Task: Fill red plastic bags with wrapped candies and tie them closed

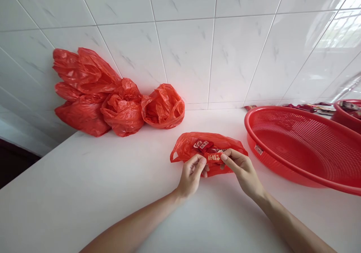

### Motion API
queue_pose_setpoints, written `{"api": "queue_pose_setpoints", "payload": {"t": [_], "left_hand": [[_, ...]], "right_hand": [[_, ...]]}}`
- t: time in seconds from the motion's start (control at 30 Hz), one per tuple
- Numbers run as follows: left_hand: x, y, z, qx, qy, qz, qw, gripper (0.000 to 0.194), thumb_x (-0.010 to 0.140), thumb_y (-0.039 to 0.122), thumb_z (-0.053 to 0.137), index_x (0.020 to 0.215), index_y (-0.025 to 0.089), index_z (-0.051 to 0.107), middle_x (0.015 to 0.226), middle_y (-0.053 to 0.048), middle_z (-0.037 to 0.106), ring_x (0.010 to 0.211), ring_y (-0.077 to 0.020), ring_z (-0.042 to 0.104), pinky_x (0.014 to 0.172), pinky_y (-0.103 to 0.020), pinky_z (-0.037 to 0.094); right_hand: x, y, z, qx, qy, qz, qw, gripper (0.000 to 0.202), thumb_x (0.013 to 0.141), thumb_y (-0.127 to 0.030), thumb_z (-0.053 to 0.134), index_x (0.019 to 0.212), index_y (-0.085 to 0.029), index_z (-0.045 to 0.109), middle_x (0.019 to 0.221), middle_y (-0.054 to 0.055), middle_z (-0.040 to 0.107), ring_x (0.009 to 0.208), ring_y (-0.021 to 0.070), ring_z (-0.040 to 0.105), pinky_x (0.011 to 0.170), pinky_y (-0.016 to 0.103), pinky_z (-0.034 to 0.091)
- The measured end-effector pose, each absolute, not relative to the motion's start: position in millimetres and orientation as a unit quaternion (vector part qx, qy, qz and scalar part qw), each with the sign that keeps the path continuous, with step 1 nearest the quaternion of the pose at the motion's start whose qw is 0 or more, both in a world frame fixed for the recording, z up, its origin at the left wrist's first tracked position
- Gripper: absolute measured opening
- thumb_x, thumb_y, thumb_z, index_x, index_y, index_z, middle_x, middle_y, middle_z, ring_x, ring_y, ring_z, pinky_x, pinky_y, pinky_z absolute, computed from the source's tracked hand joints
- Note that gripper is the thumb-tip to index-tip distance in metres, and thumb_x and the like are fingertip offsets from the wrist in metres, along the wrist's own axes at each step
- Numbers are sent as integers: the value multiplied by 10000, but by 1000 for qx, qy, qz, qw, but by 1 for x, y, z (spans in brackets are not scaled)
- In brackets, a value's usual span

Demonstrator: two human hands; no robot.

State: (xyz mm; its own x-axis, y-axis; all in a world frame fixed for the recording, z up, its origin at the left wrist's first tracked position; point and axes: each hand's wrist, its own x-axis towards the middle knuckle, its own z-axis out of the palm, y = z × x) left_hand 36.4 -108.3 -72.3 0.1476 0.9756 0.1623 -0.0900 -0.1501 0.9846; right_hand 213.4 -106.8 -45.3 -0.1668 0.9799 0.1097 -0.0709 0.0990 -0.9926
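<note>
A small red packet (213, 157) with pale lettering is stretched between my two hands. My left hand (192, 173) pinches its left end between thumb and fingers. At the right end, my right hand (241, 167) pinches it the same way. Just beneath and behind lies a red plastic bag (183, 144), spread on the white counter with its mouth open. Inside the bag sit several dark red packets (203, 145) with white labels. My fingers partly hide the bag's near side.
A large red plastic basket (282, 170) stands to the right, close to the bag. Behind it are more packets (310, 108) and a second red basket (346, 117). Several red plastic bags (121, 106) lean along the tiled wall (186, 57) at the left. The white counter (113, 192) ends at the left.
</note>
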Motion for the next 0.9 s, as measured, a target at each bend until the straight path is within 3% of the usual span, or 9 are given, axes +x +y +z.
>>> {"api": "queue_pose_setpoints", "payload": {"t": [0.47,0.6,0.7,0.9], "left_hand": [[35,-109,-74,555,384,522,522,367,939,487,566,739,180,553,670,11,577,603,-116,546,598,-252,478],[34,-108,-76,544,387,550,502,217,877,382,665,987,205,602,764,17,600,698,-130,580,655,-259,507],[34,-108,-79,567,382,565,462,376,825,298,727,1168,233,585,845,10,638,773,-139,609,757,-286,535],[34,-107,-82,613,397,546,411,283,840,345,734,1074,197,676,911,-39,710,791,-163,644,771,-308,555]], "right_hand": [[214,-106,-44,-414,-555,523,497,381,871,-535,676,718,-198,588,690,5,568,685,160,532,670,299,453],[214,-106,-43,-419,-556,519,495,386,871,-542,673,718,-197,591,693,4,570,682,156,532,662,294,451],[214,-107,-44,-421,-559,521,489,396,869,-551,672,716,-195,592,696,4,567,683,154,531,663,293,458],[210,-107,-46,-416,-561,530,481,397,867,-556,671,729,-190,604,706,8,579,686,155,549,662,296,487]]}}
